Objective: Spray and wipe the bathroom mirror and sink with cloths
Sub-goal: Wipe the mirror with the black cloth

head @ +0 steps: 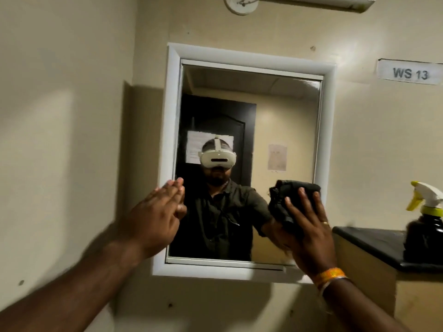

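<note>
A white-framed mirror (275,109) hangs on the cream wall straight ahead. With straight fingers, my right hand (309,231) presses a folded black cloth (291,195) flat against the glass at the mirror's lower right. At the mirror's left frame edge, my left hand (158,214) is raised with fingers straight and together, touching or nearly touching the frame. A spray bottle (429,212) with a white and yellow trigger head stands on the black ledge to the right. The sink is out of view.
A black-topped ledge (374,240) juts out at the right, just beside the mirror. A "WS 13" label (410,73) is stuck on the wall above it. A round fitting (241,4) and a white unit sit near the ceiling.
</note>
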